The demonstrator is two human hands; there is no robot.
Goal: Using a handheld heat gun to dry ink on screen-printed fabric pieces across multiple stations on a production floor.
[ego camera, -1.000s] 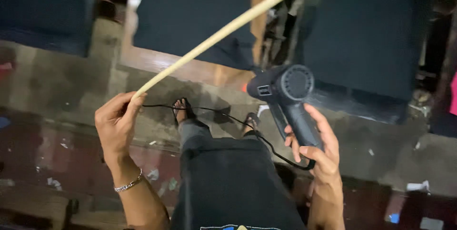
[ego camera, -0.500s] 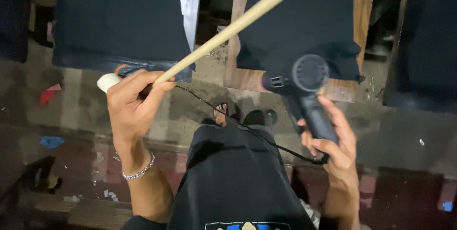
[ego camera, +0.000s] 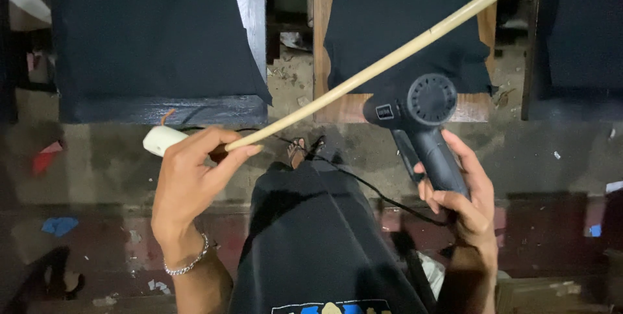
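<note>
Hands both occupied, seen from above. Left hand point(ego camera: 191, 181) curled around the lower end of a long pale wooden stick point(ego camera: 389, 61), thumb and forefinger pinching the shaft, other fingers folded under; a white cylindrical piece point(ego camera: 162, 139) shows just beyond the knuckles, touching or held by the same hand, cannot tell which. Stick runs up and to the right, out of the picture at the top right corner, crossing over dark fabric point(ego camera: 402, 22) laid on a wooden worktop point(ego camera: 321, 41). Right hand point(ego camera: 461, 194) wrapped tight around the grip of a black heat gun point(ego camera: 418, 116), fingers pressed together on the handle, round rear vent facing the camera, nozzle end pointing left, just under the stick. Black cord point(ego camera: 376, 190) trails from the handle across the person's dark-clothed lap. Silver bracelet point(ego camera: 188, 262) on the left wrist. Second dark fabric panel point(ego camera: 149, 35) lies on a worktop at left
</note>
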